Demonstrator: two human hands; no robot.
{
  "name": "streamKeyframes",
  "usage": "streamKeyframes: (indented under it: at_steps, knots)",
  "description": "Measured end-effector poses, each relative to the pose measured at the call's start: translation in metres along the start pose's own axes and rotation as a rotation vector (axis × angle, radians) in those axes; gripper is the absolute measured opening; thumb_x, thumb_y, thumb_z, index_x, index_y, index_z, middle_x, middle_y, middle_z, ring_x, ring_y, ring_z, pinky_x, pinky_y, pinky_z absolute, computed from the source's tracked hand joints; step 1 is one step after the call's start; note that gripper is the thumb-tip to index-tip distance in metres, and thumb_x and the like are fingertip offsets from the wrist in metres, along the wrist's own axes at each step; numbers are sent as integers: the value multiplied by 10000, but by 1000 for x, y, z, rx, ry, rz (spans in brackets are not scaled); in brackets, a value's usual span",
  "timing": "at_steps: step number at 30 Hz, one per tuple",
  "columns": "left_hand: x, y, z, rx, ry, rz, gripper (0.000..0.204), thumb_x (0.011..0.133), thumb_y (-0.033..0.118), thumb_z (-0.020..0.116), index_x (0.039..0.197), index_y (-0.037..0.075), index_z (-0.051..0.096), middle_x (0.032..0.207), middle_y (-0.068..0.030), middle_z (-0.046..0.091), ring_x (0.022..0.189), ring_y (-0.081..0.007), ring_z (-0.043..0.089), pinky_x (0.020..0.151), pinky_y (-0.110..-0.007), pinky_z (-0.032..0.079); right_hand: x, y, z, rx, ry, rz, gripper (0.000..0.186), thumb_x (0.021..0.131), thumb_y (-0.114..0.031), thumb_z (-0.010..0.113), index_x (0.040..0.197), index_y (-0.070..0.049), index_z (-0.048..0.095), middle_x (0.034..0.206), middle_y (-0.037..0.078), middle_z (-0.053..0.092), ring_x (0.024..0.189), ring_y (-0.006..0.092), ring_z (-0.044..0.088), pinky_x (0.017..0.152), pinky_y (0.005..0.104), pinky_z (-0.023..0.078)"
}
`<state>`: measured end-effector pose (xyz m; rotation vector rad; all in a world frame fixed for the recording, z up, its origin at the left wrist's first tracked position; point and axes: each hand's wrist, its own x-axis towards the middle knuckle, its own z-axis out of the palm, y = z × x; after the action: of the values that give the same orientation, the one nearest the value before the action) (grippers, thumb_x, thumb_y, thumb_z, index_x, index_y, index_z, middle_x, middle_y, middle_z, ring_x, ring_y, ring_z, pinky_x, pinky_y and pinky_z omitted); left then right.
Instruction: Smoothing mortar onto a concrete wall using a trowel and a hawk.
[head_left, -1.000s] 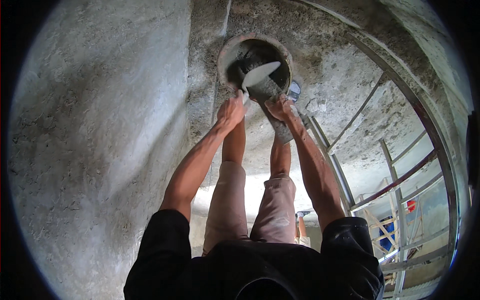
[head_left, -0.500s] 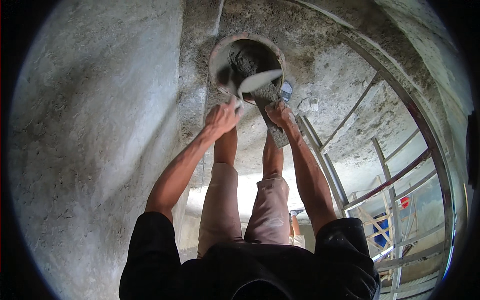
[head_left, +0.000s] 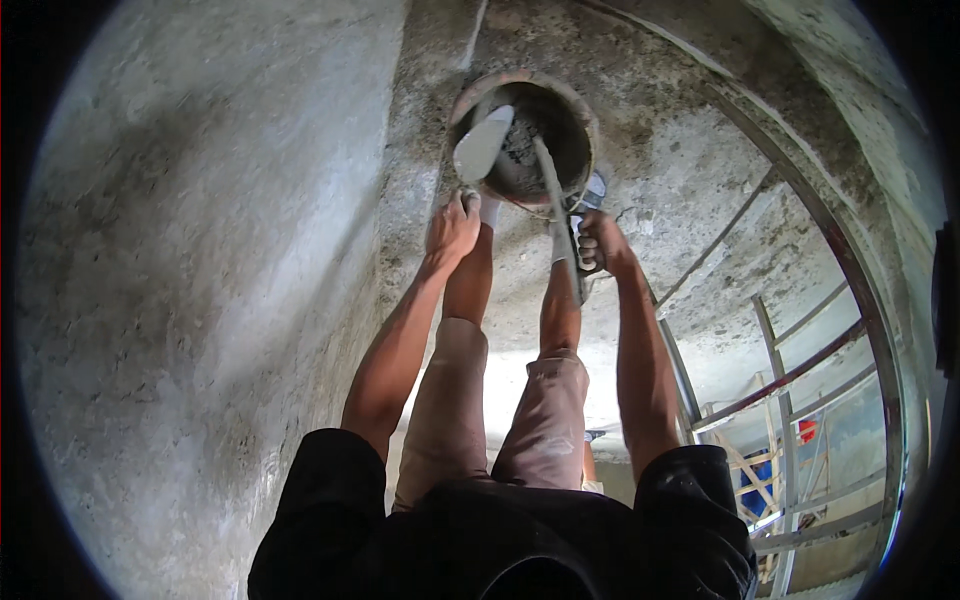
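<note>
My left hand is closed on the handle of a pale, mortar-coated trowel, whose blade is over the left part of a round bucket. My right hand grips a long rectangular plastering float by its handle. The float is tilted nearly on edge, its far end over the bucket's opening. Wet grey mortar lies inside the bucket, which stands on the rough, stained floor between my feet.
A plastered wall rises close on my left. A metal frame with crossbars stands along my right. Behind me are timber pieces, a blue object and part of another person's leg.
The float has turned from face-up, loaded with mortar, to nearly on edge. The trowel blade has swung left and away from the float. My right hand has shifted slightly right and downward.
</note>
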<state>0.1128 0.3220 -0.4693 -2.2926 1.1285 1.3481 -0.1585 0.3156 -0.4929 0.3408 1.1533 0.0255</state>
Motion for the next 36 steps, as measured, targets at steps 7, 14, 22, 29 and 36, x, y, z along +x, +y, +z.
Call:
streamKeyframes:
  at_steps: [7, 14, 22, 29, 36]
  knots:
    - [-65, -32, -11, -250, -94, 168, 268, 828, 125, 546, 1067, 8, 511, 968, -255, 551, 781, -379, 584, 644, -419, 494, 74, 30, -36, 199, -61, -496, 383, 902, -327, 393, 1058, -22, 565, 957, 84, 611, 817, 186, 585, 735, 308, 492]
    - [-106, -16, -31, 0, -70, 521, 350, 879, 316, 505, 1065, 19, 509, 708, -223, 594, 622, -351, 603, 533, -424, 461, 94, 19, -20, 179, -44, -451, 395, 907, -335, 381, 1074, -22, 554, 975, 86, 604, 836, 187, 578, 750, 309, 485]
    - [-19, -10, -23, 192, -132, 325, 393, 907, 379, 412, 1049, 30, 522, 692, -266, 586, 670, -430, 587, 558, -486, 468, 51, 59, -13, 142, 4, -431, 409, 912, -345, 369, 1093, -21, 541, 996, 87, 597, 859, 188, 571, 767, 311, 478]
    - [35, -3, -9, 202, -227, 154, 457, 905, 450, 338, 1106, 74, 504, 842, -274, 593, 796, -461, 562, 674, -522, 455, 9, 78, -21, 121, 68, -428, 421, 917, -353, 358, 1110, -21, 531, 1014, 89, 590, 879, 188, 564, 782, 313, 471]
    - [2, -4, -28, 57, -70, 278, 450, 907, 420, 375, 1043, 23, 538, 731, -289, 579, 719, -451, 573, 613, -505, 462, 22, 44, -20, 142, 101, -432, 433, 922, -361, 346, 1127, -21, 520, 1033, 90, 583, 898, 189, 557, 797, 314, 465]
